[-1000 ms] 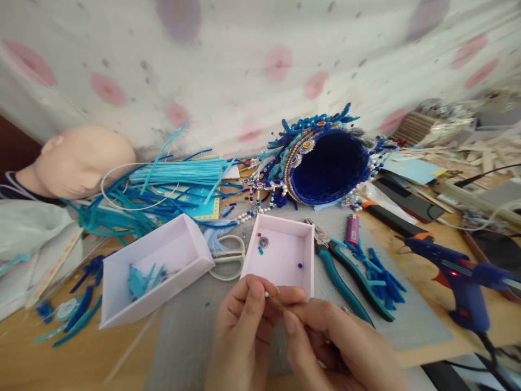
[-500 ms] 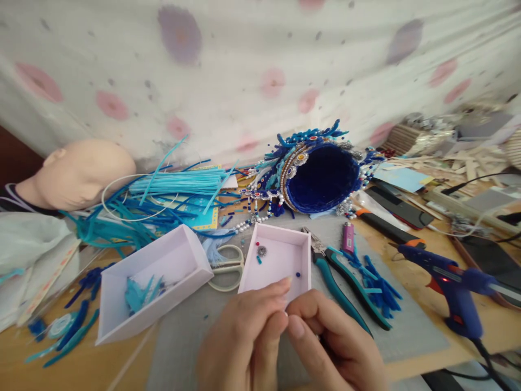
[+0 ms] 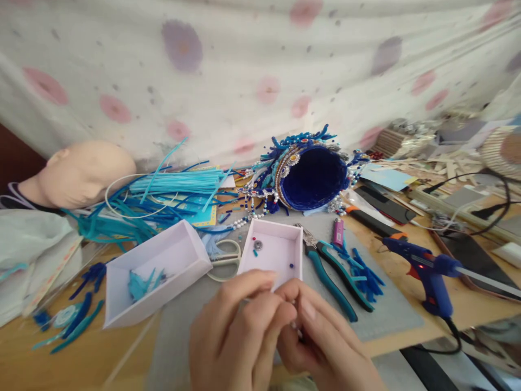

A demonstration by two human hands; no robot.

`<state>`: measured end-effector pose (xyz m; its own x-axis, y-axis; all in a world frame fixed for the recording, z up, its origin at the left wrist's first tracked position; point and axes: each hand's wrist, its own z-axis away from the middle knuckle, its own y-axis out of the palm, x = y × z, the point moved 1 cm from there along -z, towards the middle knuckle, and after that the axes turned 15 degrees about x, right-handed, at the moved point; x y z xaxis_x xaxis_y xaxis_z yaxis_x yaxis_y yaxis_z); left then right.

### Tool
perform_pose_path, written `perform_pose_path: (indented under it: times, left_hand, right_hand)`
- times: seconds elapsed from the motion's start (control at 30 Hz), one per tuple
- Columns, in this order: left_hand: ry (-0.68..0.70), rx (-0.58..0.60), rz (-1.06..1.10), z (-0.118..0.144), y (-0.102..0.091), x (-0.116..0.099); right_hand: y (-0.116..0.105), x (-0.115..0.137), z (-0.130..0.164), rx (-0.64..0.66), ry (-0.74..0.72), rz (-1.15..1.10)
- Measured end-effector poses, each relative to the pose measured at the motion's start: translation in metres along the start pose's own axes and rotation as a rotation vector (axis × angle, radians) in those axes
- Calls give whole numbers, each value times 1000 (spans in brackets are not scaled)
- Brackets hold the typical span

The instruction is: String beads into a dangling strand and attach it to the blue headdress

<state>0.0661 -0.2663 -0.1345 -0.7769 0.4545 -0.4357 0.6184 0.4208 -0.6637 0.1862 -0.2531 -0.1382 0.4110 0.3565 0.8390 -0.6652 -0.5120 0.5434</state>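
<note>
Head view: my left hand (image 3: 236, 331) and right hand (image 3: 321, 339) pinch together near the small white paper tray (image 3: 273, 255); fingers closed, what they hold I cannot tell.

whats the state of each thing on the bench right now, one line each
left hand: fingers pinched against the right hand's, what they hold is hidden
right hand: fingertips meet the left's
near box: open, a few beads inside
left box: open, tilted, blue scraps inside
pliers: lying flat, handles apart
scissors: lying flat, partly under the boxes
glue gun: standing, red light on
headdress: on its side, opening faces the camera
</note>
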Motion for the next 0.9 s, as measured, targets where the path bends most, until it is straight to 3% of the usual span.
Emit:
perform_pose_path:
  times: [0.07,0.23,0.43,0.57,0.63,0.77,0.9]
  left_hand:
    - [32,1,24,-5,-3,6]
    - [-49,-41,40,-17,-4,20]
    - [-90,-32,140,-17,-4,13]
    - [-274,-105,209,-13,-2,11]
    - [-244,0,174,-11,1,20]
    - [67,407,73,-5,6,46]
    - [137,567,53,3,10,63]
  right_hand:
    - [-1,-2,-5,61,-8,-59]
    - [-3,-5,-9,178,29,-179]
    - [-6,1,-3,103,63,-193]
    - [-25,11,8,-83,-84,-191]
    - [-39,16,11,-200,-159,-149]
    - [-63,23,7,-337,-211,-116]
    - [-79,22,-6,-439,-240,-180]
